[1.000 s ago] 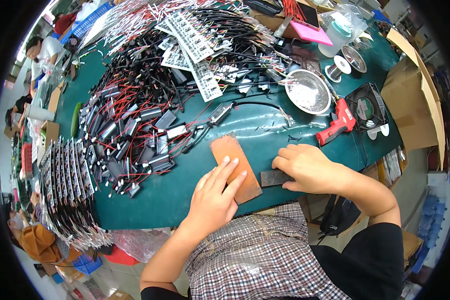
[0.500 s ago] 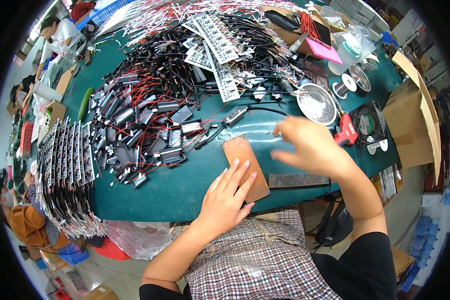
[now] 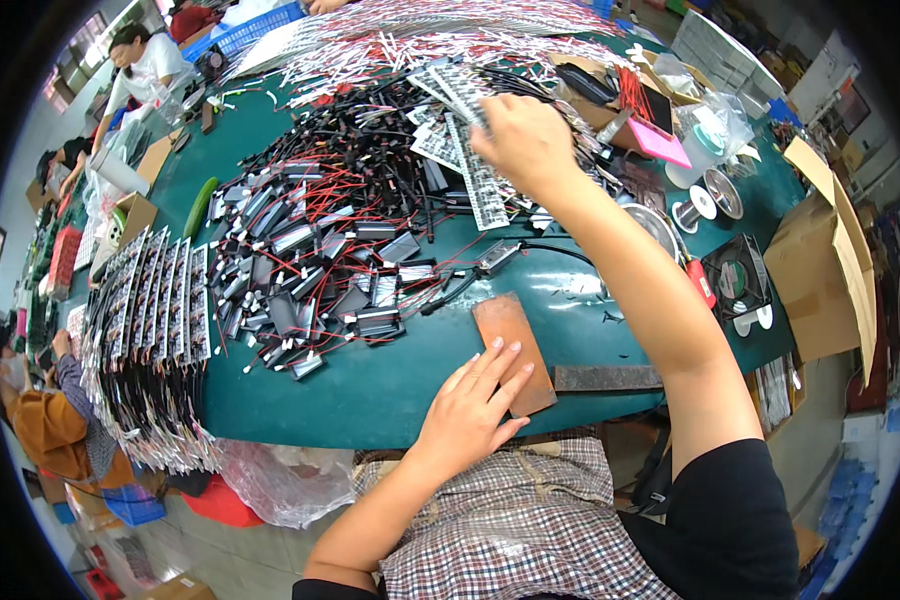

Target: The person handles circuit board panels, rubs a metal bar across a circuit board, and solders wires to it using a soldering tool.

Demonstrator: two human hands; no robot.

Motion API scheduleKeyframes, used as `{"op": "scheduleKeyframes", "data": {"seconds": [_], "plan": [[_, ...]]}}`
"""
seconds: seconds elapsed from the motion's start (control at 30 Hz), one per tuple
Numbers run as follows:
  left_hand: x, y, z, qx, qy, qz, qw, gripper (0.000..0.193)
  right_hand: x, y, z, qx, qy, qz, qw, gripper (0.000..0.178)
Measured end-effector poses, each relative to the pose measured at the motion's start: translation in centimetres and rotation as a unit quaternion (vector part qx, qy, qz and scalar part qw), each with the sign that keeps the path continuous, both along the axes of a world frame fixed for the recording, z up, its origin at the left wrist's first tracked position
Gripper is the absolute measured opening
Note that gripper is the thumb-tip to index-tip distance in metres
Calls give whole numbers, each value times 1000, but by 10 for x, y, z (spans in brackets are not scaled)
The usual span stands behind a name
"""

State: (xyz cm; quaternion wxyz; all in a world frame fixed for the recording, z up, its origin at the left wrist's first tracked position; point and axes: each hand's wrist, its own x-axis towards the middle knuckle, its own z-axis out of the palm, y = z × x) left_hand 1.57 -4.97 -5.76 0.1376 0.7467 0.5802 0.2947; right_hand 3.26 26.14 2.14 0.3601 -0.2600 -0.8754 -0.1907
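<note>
My left hand [image 3: 478, 405] lies flat, fingers stretched, on an orange-brown rectangular block [image 3: 515, 345] near the table's front edge. My right hand [image 3: 523, 140] reaches far over the table, its fingers bent around the edge of a white circuit board strip [image 3: 453, 88]; the thumb side is partly hidden. Another circuit board strip [image 3: 482, 190] hangs down below that hand, over a heap of black cables [image 3: 370, 140]. Between the block and the heap lies a small silver module [image 3: 498, 257] with a black cable attached.
Many grey cases with red wires [image 3: 290, 270] are piled at left, beside stacked board strips with cables [image 3: 155, 300]. A flat metal bar [image 3: 608, 378] lies right of the block. Further right are a metal bowl [image 3: 652, 228], wire spools [image 3: 695, 210], a fan [image 3: 742, 265] and a cardboard box [image 3: 820, 270].
My right hand has moved from above the table right of the block, forward and left onto the circuit board strips. My left hand stays on the block. The whole view has shifted slightly.
</note>
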Motion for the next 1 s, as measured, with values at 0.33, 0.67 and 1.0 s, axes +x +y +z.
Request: {"op": "scheduleKeyframes", "data": {"seconds": [0.33, 0.67, 1.0], "plan": [[-2, -1, -4, 41, 0, -4, 999, 70, 76, 57, 85, 112, 275, -91, 951, 26], [1, 1, -3, 50, 14, -2, 999, 73, 175, -70, 141, 80, 347, 12, 934, 14], [-6, -14, 3, 87, -148, 122, 978, 39, 168, -188, -1, -67, -93, 291, 950, 26]]}}
